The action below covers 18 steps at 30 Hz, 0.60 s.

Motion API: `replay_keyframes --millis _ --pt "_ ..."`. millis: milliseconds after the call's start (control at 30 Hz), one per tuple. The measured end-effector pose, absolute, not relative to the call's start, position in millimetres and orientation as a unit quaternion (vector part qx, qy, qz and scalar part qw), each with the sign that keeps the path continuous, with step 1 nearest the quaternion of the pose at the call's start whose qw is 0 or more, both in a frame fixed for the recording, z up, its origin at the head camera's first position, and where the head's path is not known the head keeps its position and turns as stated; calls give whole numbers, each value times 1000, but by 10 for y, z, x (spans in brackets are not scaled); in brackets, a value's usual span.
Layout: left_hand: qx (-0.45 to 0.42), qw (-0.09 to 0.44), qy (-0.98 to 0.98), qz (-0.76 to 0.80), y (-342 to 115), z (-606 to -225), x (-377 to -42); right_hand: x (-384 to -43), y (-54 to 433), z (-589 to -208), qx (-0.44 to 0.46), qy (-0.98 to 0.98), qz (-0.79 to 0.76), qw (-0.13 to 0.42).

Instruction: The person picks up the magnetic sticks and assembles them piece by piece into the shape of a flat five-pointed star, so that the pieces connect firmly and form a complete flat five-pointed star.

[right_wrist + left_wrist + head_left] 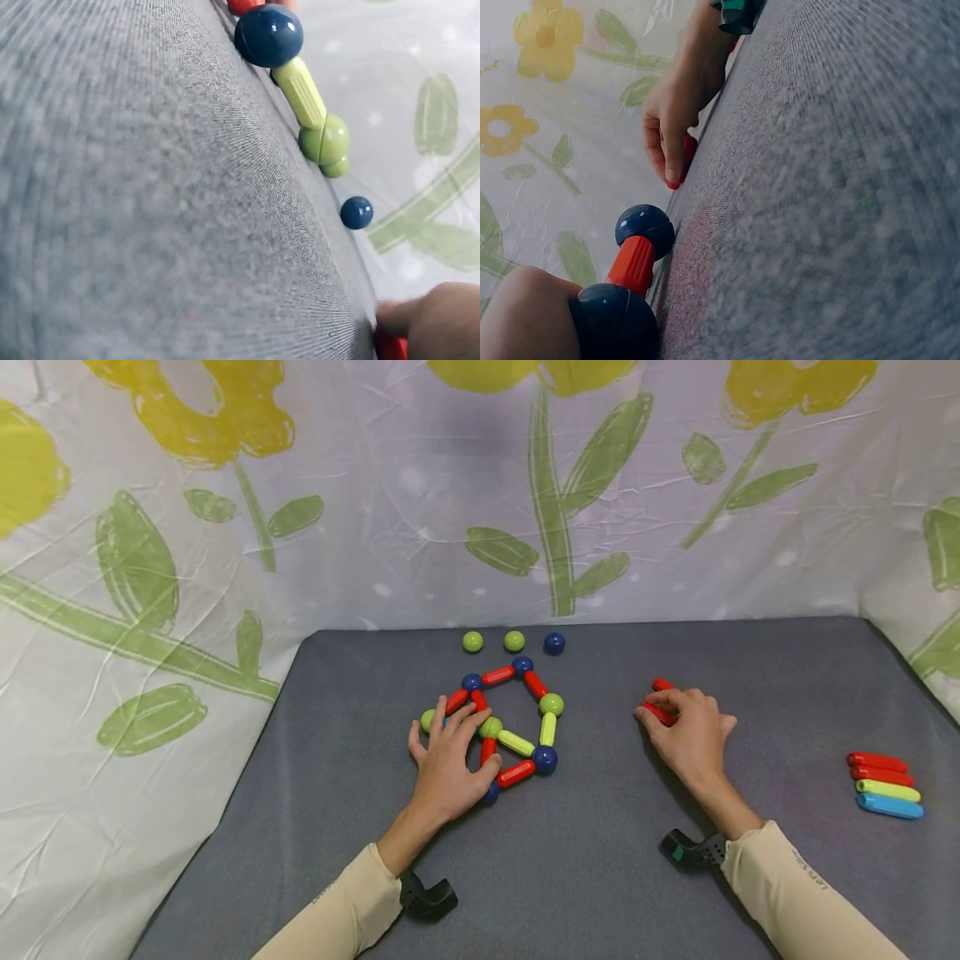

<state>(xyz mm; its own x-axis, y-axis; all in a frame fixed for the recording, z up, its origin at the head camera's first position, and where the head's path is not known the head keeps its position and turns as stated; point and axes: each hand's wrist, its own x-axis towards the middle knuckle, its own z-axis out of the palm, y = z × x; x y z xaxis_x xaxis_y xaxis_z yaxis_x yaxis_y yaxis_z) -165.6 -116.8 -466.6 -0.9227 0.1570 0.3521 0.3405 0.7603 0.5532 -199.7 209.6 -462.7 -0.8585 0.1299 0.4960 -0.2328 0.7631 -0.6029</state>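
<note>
A flat frame of magnetic rods and balls lies on the grey table, with red rods (516, 773), yellow-green rods (548, 729), blue balls (545, 760) and green balls (551, 704). My left hand (448, 770) rests over its left side, fingers spread and fairly straight, the thumb beside the lower blue ball (615, 319). Part of the frame, including a light blue piece, is hidden under that hand. To the right, my right hand (693, 731) pinches a red rod (660, 714) low over the table. A second red rod (663, 684) shows just beyond its fingers.
Behind the frame, two loose green balls (472, 642) and a loose blue ball (554, 643) sit in a row near the back edge. At the far right lie two red rods (881, 768), a yellow-green rod (888, 791) and a light blue rod (890, 806). A flowered cloth (412, 527) hangs around the table.
</note>
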Motion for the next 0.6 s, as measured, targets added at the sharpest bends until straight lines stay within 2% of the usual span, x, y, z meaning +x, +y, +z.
replay_keyframes --millis 167,367,467,600 --pt "-141 131 -924 -330 -1169 -4669 -1659 -2022 2062 -4659 141 -893 354 240" --pt "-149 117 -921 -341 -1170 -4657 -1648 -2010 2034 -4658 256 -888 345 164" --pt "-152 115 -920 -344 -1174 -4661 -1650 -2004 2014 -4658 290 -880 352 129" --pt "-155 115 -918 -346 -1173 -4671 -1652 -1984 1969 -4663 308 -871 365 112"
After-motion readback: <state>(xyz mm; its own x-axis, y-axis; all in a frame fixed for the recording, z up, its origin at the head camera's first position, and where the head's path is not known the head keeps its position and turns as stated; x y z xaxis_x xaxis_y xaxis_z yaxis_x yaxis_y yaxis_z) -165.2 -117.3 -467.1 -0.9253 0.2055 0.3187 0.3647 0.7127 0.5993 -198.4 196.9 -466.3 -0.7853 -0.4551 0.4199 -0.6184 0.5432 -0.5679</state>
